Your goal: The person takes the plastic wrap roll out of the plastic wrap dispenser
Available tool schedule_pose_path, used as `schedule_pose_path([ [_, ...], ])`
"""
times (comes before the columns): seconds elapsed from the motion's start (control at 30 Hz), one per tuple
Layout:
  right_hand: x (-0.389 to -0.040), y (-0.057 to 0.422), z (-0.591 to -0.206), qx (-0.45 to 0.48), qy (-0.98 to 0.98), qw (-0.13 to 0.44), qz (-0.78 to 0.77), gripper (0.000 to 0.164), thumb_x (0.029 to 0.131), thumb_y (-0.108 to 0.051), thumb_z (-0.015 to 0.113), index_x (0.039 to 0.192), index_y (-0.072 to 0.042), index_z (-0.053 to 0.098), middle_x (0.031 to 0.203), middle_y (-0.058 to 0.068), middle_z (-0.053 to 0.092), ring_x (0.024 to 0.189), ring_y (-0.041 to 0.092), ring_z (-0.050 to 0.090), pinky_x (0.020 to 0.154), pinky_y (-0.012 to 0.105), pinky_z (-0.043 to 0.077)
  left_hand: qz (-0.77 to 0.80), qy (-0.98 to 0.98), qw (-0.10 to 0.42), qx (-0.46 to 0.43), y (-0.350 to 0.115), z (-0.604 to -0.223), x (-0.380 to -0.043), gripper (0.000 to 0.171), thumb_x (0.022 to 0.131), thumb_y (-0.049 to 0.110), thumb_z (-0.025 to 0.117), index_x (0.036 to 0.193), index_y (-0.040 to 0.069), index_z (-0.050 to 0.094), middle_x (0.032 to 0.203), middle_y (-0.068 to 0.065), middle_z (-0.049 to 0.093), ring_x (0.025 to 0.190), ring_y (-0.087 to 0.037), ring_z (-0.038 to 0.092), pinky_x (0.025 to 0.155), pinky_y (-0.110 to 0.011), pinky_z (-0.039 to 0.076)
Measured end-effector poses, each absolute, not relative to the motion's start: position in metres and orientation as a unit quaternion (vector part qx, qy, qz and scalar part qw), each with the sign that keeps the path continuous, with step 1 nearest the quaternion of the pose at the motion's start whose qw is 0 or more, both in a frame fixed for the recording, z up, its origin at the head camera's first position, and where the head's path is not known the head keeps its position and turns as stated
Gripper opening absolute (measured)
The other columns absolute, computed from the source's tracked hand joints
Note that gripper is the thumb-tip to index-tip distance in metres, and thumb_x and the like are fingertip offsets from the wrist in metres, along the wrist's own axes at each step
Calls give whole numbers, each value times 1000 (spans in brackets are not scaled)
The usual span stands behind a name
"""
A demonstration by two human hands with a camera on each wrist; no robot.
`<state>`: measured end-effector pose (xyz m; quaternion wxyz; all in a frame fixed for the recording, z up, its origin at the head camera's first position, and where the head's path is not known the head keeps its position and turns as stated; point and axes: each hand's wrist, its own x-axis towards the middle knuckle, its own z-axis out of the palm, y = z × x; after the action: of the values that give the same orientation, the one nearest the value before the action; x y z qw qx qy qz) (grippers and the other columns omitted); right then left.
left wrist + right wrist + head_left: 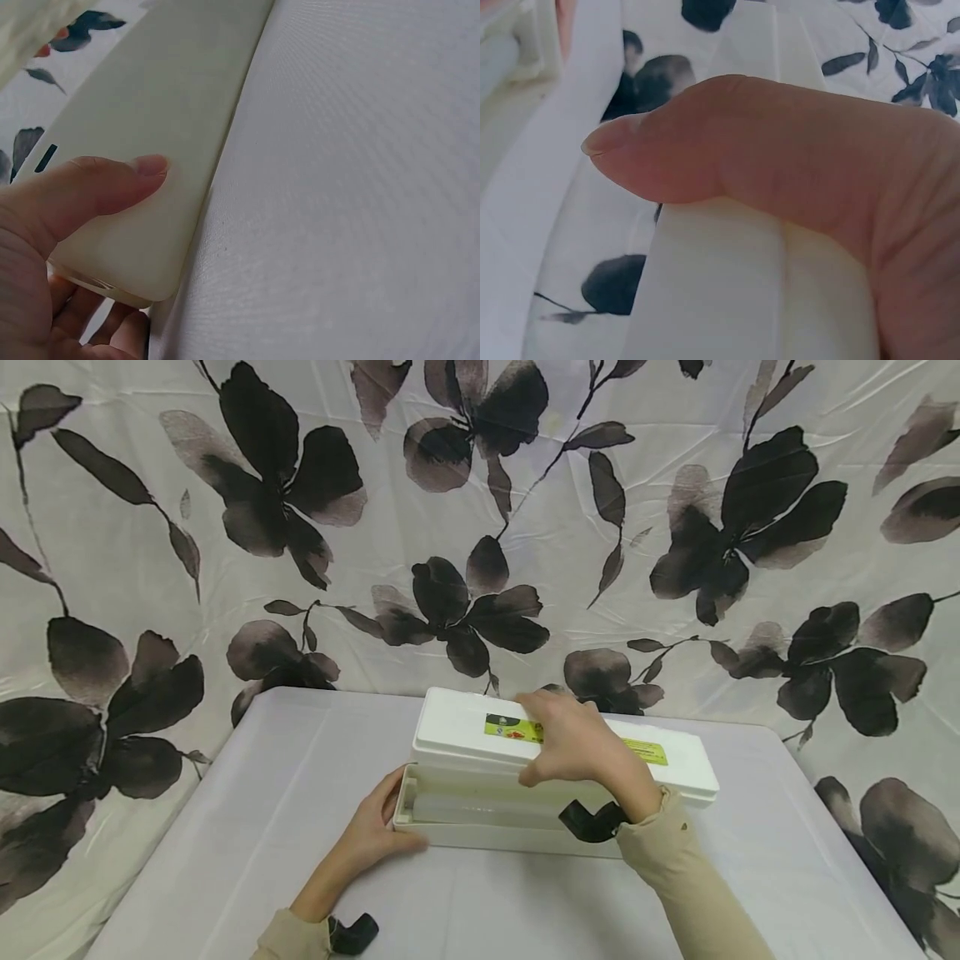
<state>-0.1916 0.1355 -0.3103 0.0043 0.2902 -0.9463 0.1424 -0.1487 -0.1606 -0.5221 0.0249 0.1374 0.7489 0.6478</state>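
Observation:
A long white plastic box (510, 838), which looks like a cling film dispenser, lies lengthwise on the table. Inside it a pale, translucent roll (465, 808) shows along the trough. My left hand (367, 831) grips the box's left end, its thumb flat on the front wall and fingers round the end, as the left wrist view also shows. Above and behind the box, my right hand (581, 739) holds the white lid (450, 718) by its long edges, thumb on the near side. The lid is tilted, its green-yellow label (510, 727) partly covered by the hand.
A white cloth (300, 760) covers the table. Behind it hangs a backdrop (345, 568) printed with dark flowers, close to the table's far edge. Black straps (592, 822) sit at both wrists, below beige sleeves.

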Motion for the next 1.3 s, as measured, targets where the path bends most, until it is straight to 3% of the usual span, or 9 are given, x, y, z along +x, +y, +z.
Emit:
schedule_pose_path([
  [0.37, -196, 156, -297, 261, -954, 2, 146, 88, 54, -33, 82, 137, -15, 56, 114, -2, 63, 92, 21, 55, 75, 50, 42, 645, 754, 21, 123, -158, -520, -150, 114, 58, -4, 90, 154, 4, 28, 154, -21, 34, 143, -36, 33, 102, -14, 36],
  [0.8, -202, 195, -294, 220, -964, 6, 150, 74, 55, -33, 85, 122, -14, 60, 98, 0, 62, 84, 21, 55, 70, 46, 42, 641, 760, 30, 102, -157, -521, -146, 114, 60, 2, 92, 154, 6, 28, 157, -18, 31, 146, -33, 27, 104, -12, 31],
  [1.3, -199, 250, -304, 165, -973, -11, 161, 76, 59, -35, 88, 124, -8, 58, 100, 5, 63, 84, 23, 57, 66, 41, 45, 632, 767, 15, 112, -156, -521, -147, 113, 60, 3, 92, 154, 5, 29, 155, -19, 34, 144, -36, 31, 104, -14, 32],
])
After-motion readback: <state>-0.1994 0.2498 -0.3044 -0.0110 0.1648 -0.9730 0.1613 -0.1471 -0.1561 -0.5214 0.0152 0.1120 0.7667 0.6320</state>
